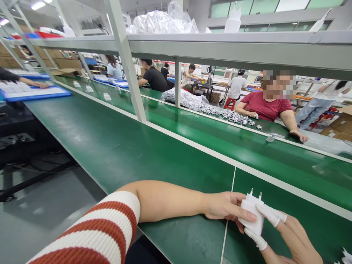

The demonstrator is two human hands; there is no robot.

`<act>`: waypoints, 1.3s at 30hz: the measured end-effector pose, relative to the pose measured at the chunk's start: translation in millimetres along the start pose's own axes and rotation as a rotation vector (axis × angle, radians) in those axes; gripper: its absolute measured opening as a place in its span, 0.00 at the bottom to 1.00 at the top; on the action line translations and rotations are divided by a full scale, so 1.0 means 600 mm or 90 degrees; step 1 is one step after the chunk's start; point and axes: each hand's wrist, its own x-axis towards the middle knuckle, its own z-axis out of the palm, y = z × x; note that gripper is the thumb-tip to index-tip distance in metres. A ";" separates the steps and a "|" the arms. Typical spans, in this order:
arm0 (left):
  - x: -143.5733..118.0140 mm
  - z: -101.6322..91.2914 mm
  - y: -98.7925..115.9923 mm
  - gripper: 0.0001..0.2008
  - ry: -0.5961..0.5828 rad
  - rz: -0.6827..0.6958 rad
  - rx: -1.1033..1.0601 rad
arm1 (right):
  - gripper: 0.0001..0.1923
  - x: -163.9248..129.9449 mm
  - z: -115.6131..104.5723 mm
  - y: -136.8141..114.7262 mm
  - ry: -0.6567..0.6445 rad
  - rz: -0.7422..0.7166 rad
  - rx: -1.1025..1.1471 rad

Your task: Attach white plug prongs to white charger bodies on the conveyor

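Above the green work surface (170,157), a white plug adapter (251,212) is held with its prongs (251,191) upward. The left hand (221,206) grips its left side; the right hand (294,234), wearing white finger covers (269,217), contacts its right and lower edges. The step in hand appears to be inspection or orientation. Next, one hand likely must release while the other retains support.

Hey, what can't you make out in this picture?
In the head view:
Left hand: some fingertips, hidden behind the white adapter.
Right hand: wrist, cut off by the bottom edge.
White pieces, lower right: cut off by the frame.
Far pile of small parts: too small to count.
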 end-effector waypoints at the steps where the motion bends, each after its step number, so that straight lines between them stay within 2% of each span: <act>1: -0.002 0.002 0.003 0.34 0.042 0.017 0.008 | 0.16 -0.006 0.005 0.007 0.002 0.009 0.003; 3: -0.002 0.004 0.010 0.32 0.101 0.029 0.042 | 0.16 -0.021 0.015 0.024 0.005 0.032 0.015; 5: 0.005 0.001 0.022 0.28 0.166 0.021 0.119 | 0.18 -0.036 0.025 0.039 -0.019 0.100 0.030; 7: 0.018 -0.011 0.042 0.24 0.261 0.023 0.225 | 0.22 -0.044 0.029 0.047 -0.055 0.186 0.046; 9: 0.035 -0.033 0.070 0.21 0.366 0.042 0.324 | 0.24 -0.044 0.028 0.046 -0.077 0.225 0.057; 14: 0.070 -0.126 0.162 0.20 0.651 0.103 0.509 | 0.16 -0.022 0.009 0.024 -0.134 0.159 0.071; 17: 0.086 -0.192 0.202 0.20 0.782 0.081 0.597 | 0.13 -0.012 0.002 0.013 -0.196 0.187 0.101; 21: 0.099 -0.272 0.215 0.21 0.879 0.025 0.689 | 0.13 -0.010 0.001 0.007 -0.240 0.244 0.124; 23: 0.101 -0.297 0.210 0.20 0.907 -0.005 0.718 | 0.13 -0.012 0.002 0.005 -0.252 0.258 0.143; 25: 0.102 -0.309 0.204 0.22 0.926 -0.021 0.741 | 0.13 -0.013 0.002 0.004 -0.261 0.269 0.165; 28: 0.101 -0.300 0.196 0.32 0.953 -0.008 0.770 | 0.12 -0.015 0.003 0.004 -0.267 0.281 0.185; 32: 0.089 -0.254 0.174 0.45 0.953 0.051 0.822 | 0.13 -0.018 0.004 0.007 -0.273 0.300 0.187; 35: 0.065 -0.208 0.132 0.47 0.860 0.075 0.867 | 0.11 -0.019 0.003 0.010 -0.263 0.304 0.176; 39: 0.015 -0.132 0.040 0.43 0.649 0.111 0.952 | 0.09 -0.020 0.004 0.011 -0.249 0.296 0.161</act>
